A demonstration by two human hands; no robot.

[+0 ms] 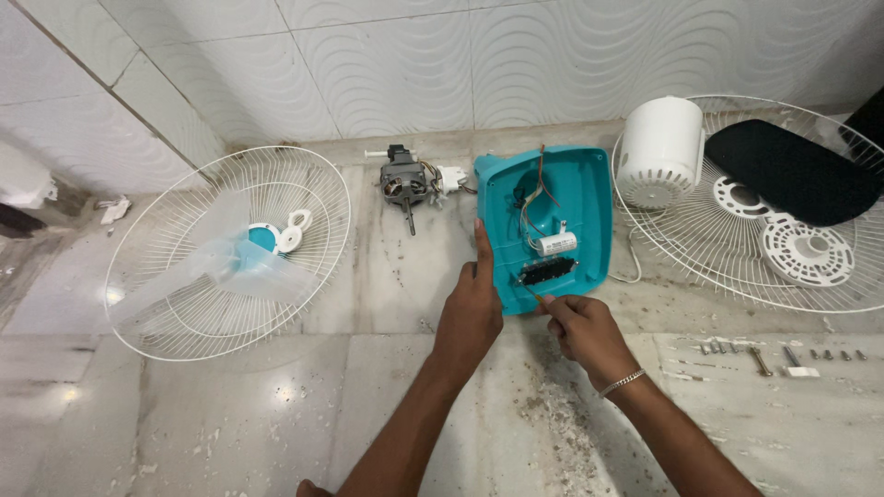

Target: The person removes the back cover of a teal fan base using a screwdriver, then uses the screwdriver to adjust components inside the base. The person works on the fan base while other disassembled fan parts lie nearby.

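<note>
The open teal fan housing [545, 225] lay on the marble floor [276, 414], holding wires, a white capacitor [557, 244] and a black switch strip [548, 270]. The left hand [471, 308] steadied its edge, grip flat and open; the right hand [582, 324] pinched a thin tool [531, 293] at the strip. A motor [403, 181] and wire guards [226, 253] lay nearby.

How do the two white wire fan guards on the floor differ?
The left guard holds a translucent blade with a teal hub; the right guard holds a white motor cover, a black panel and white round plates. The left guard shows whole; the right guard runs off frame. Both are white wire domes lying open side up.
</note>
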